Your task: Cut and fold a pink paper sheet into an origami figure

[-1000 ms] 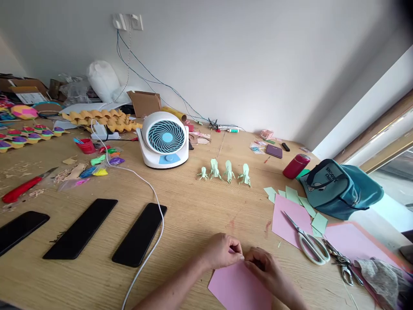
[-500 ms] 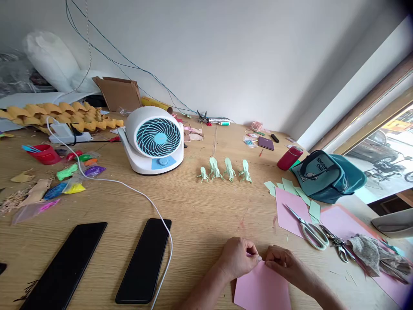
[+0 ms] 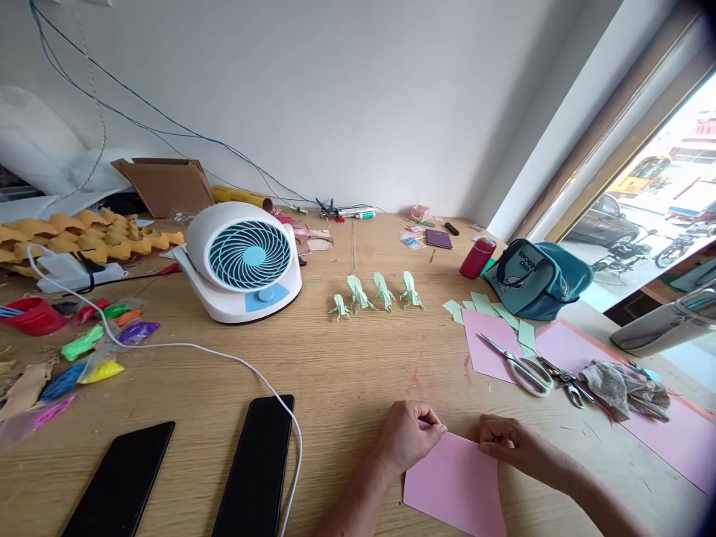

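Note:
A pink sheet of paper (image 3: 453, 485) lies at the near side of the wooden table. My left hand (image 3: 411, 440) pinches its upper left corner between thumb and fingers. At the upper right corner, my right hand (image 3: 506, 444) is closed on the paper's edge, thumb on top. The top edge runs between both hands. Beyond them stand several folded light-green paper insects (image 3: 382, 291) in a row. To the right, large scissors (image 3: 531, 375) rest partly on another pink sheet (image 3: 485, 344), with green paper pieces (image 3: 492, 307) behind.
A white fan (image 3: 246, 261) stands back left. Two black phone-like slabs (image 3: 254, 466) lie front left, a white cable (image 3: 235, 358) crossing one. Colourful clay packets (image 3: 104, 371) sit far left. At right are a red can (image 3: 477, 258), teal bag (image 3: 537, 280), pliers (image 3: 570, 384) and grey cloth (image 3: 623, 388).
My right hand has moved right along the paper's top edge to its corner, so my hands are farther apart. The view has turned slightly to the right.

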Motion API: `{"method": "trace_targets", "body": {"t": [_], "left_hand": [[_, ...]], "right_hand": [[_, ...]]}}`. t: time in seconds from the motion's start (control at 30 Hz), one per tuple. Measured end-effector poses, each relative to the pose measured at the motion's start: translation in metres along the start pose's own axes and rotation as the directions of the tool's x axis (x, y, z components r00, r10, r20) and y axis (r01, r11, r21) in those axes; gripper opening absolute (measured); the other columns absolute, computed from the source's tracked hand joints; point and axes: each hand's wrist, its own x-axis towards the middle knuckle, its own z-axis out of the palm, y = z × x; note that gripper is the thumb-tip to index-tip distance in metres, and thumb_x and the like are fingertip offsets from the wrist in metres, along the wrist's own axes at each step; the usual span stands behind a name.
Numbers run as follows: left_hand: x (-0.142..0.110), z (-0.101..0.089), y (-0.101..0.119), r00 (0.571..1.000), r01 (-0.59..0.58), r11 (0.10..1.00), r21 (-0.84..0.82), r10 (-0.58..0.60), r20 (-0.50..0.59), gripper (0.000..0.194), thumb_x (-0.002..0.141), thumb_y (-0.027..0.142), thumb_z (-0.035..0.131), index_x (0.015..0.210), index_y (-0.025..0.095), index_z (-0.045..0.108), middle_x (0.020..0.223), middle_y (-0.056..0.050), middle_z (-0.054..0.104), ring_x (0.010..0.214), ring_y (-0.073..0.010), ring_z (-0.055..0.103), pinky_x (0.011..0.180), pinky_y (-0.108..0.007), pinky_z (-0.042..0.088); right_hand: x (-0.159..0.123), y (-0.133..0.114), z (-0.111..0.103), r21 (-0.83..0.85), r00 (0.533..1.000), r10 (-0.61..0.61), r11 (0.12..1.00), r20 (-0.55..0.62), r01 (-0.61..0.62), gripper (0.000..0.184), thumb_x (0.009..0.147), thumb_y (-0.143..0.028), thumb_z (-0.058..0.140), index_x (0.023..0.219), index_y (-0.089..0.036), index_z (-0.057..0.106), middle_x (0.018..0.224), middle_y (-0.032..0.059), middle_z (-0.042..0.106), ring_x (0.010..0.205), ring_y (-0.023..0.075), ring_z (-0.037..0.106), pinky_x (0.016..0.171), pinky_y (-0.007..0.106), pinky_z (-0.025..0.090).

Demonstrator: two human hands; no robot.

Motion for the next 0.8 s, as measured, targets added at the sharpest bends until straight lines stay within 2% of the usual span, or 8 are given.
{"method": "trace_targets", "body": {"t": [0.13, 0.33, 0.5, 0.57, 0.63, 0.73, 0.77, 0.8], "left_hand": [[-0.001, -0.004, 0.0, 1.0, -0.01, 0.999, -0.031, 0.01, 0.007, 0.016, 0.076, 0.03, 0.064, 0.07, 0.016, 0.071, 0.076, -0.005, 0.073, 0.075, -0.0179, 0.068, 0.065, -0.024, 0.048], [0.001, -0.009, -0.002, 0.999, 0.033, 0.997, -0.065, -0.032, 0.014, 0.019, 0.074, 0.032, 0.066, 0.07, 0.015, 0.072, 0.073, -0.005, 0.072, 0.07, -0.0168, 0.065, 0.058, -0.023, 0.045], [0.001, -0.012, -0.002, 0.998, 0.049, 0.994, -0.096, -0.046, 0.033, 0.022, 0.073, 0.034, 0.067, 0.071, 0.014, 0.073, 0.072, -0.005, 0.072, 0.068, -0.0162, 0.064, 0.057, -0.022, 0.043], [0.0, -0.013, -0.001, 0.998, 0.048, 0.993, -0.108, -0.043, 0.05, 0.021, 0.072, 0.034, 0.067, 0.07, 0.014, 0.073, 0.071, -0.004, 0.071, 0.067, -0.0159, 0.063, 0.057, -0.022, 0.043], [-0.001, -0.015, 0.002, 0.997, 0.047, 0.992, -0.115, -0.04, 0.062, 0.021, 0.072, 0.033, 0.068, 0.069, 0.014, 0.072, 0.07, -0.004, 0.071, 0.066, -0.0156, 0.063, 0.057, -0.022, 0.042], [-0.002, -0.015, 0.004, 0.997, 0.052, 0.992, -0.117, -0.045, 0.059, 0.017, 0.07, 0.031, 0.069, 0.067, 0.014, 0.072, 0.068, -0.002, 0.07, 0.065, -0.015, 0.061, 0.058, -0.023, 0.041], [-0.002, -0.015, 0.004, 0.997, 0.054, 0.991, -0.12, -0.047, 0.056, 0.017, 0.07, 0.031, 0.07, 0.067, 0.014, 0.072, 0.067, -0.002, 0.069, 0.065, -0.0148, 0.06, 0.058, -0.023, 0.041], [-0.002, -0.015, 0.003, 0.997, 0.055, 0.991, -0.125, -0.049, 0.054, 0.017, 0.07, 0.03, 0.07, 0.067, 0.014, 0.072, 0.067, -0.002, 0.069, 0.064, -0.0145, 0.06, 0.057, -0.023, 0.04]], "right_hand": [[-0.007, 0.002, -0.001, 0.055, 0.999, 0.006, 0.998, -0.039, -0.004, 0.046, 0.084, -0.057, 0.061, 0.058, -0.02, 0.053, 0.068, 0.0, 0.049, 0.063, 0.016, 0.04, 0.059, 0.029, 0.033], [-0.007, 0.011, -0.001, 0.11, 0.999, 0.018, 0.994, -0.045, -0.013, 0.055, 0.081, -0.061, 0.063, 0.055, -0.022, 0.034, 0.062, -0.0037, 0.035, 0.059, 0.0144, 0.028, 0.055, 0.029, 0.026], [-0.011, 0.01, -0.003, 0.17, 0.999, -0.001, 0.985, -0.046, 0.009, 0.058, 0.08, -0.067, 0.059, 0.057, -0.022, 0.029, 0.061, -0.0046, 0.03, 0.059, 0.0143, 0.026, 0.055, 0.029, 0.025], [-0.012, 0.004, -0.004, 0.167, 1.0, -0.005, 0.986, -0.03, 0.01, 0.057, 0.081, -0.067, 0.058, 0.057, -0.022, 0.032, 0.061, -0.0043, 0.032, 0.059, 0.0144, 0.028, 0.056, 0.029, 0.026], [-0.012, -0.004, -0.006, 0.139, 1.0, -0.006, 0.99, 0.018, 0.004, 0.051, 0.084, -0.065, 0.056, 0.059, -0.022, 0.044, 0.062, -0.0027, 0.041, 0.061, 0.0153, 0.034, 0.056, 0.028, 0.028], [-0.009, -0.019, -0.003, 0.049, 0.991, -0.011, 0.999, 0.135, 0.005, 0.038, 0.089, -0.058, 0.054, 0.081, -0.023, 0.065, 0.08, 0.002, 0.06, 0.073, 0.0188, 0.049, 0.063, 0.028, 0.036], [-0.008, -0.022, -0.002, 0.011, 0.988, -0.031, 1.0, 0.149, 0.029, 0.036, 0.089, -0.057, 0.055, 0.084, -0.023, 0.067, 0.082, 0.0026, 0.062, 0.075, 0.0196, 0.051, 0.066, 0.029, 0.038], [-0.006, -0.024, 0.0, -0.026, 0.986, -0.044, 0.998, 0.161, 0.049, 0.037, 0.089, -0.056, 0.056, 0.078, -0.023, 0.066, 0.078, 0.0022, 0.061, 0.075, 0.0194, 0.051, 0.066, 0.029, 0.038]]}}
